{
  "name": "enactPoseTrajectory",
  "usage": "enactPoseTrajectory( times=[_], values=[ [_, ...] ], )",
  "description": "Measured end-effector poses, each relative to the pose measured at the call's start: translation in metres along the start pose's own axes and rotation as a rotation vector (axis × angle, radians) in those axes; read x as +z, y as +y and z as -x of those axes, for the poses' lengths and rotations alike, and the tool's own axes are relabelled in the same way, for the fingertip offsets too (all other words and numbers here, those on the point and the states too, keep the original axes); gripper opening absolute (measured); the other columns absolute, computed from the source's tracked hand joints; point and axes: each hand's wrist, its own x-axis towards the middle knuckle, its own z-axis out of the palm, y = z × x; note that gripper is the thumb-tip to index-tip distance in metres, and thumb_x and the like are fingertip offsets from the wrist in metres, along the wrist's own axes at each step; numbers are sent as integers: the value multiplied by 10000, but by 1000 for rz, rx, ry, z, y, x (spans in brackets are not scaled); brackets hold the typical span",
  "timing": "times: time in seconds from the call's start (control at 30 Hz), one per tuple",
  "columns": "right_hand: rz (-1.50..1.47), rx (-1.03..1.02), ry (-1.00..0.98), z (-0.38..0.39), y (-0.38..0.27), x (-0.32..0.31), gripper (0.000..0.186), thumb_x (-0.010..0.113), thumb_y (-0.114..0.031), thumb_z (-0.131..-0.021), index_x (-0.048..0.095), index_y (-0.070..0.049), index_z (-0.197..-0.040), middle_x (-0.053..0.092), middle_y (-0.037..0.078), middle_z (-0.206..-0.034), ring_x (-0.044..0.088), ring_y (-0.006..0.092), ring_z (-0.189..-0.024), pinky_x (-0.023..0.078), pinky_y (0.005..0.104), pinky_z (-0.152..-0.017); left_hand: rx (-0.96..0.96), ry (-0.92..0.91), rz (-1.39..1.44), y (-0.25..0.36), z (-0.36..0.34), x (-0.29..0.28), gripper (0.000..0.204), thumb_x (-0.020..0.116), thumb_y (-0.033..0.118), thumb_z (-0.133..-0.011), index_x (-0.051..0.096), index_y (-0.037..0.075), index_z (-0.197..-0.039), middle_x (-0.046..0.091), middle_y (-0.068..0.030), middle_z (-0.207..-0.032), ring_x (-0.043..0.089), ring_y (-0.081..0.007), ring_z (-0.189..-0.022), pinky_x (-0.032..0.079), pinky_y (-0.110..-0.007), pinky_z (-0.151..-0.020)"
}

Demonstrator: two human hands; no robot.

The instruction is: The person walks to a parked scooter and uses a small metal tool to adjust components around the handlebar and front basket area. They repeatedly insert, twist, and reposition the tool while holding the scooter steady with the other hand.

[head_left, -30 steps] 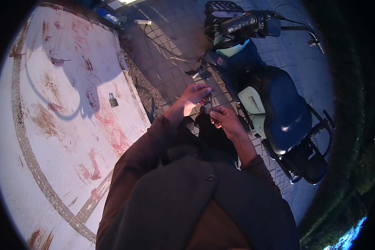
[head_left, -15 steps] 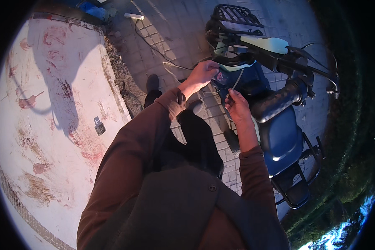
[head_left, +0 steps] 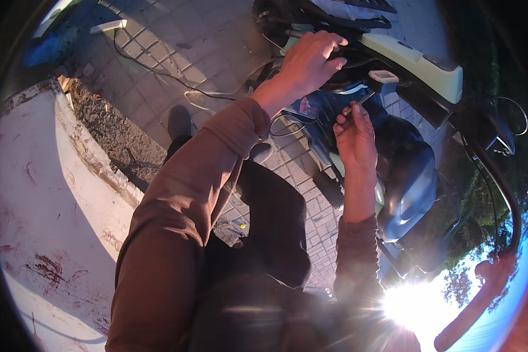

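Observation:
My left hand reaches forward and its fingers curl over a dark part at the front of the scooter, just left of the scooter's pale green panel. My right hand is raised below it, pinching a small thin key-like piece that points up toward a square fitting under the panel. The scooter's dark seat lies right of my right forearm. Both my sleeves are brown.
Grey paving bricks lie ahead with a thin cable running to a white power strip. A white slab with red stains and a gravel edge is on the left. Sun glare is at lower right.
My hands went from close together at my chest out to the scooter's front. The view swung closer over the scooter, and the left hand now lies on its front part.

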Motion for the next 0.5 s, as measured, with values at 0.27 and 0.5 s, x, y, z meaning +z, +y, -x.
enactPoseTrajectory(
  times=[0.27, 0.5],
  values=[
    [-36, -291, -156, -51, 21, -7, 181, 638, -244, -1066, 650, -72, -1122, 642, 46, -990, 580, 152, -818, 448, 294, -722, 244, 24, 201, -38, -29, 34, 363, 755, 253, -905, 680, 120, -1234, 683, -82, -1126, 627, -315, -1079, 508, -426, -927],
    [-81, -525, -202, -96, 35, -7, 198, 612, -252, -1081, 627, -75, -1168, 603, 34, -999, 518, 124, -779, 420, 270, -678, 408, -8, 335, -54, -51, 43, 364, 733, 207, -919, 670, 39, -1236, 719, -149, -1078, 705, -336, -930, 540, -421, -849]
  ],
)
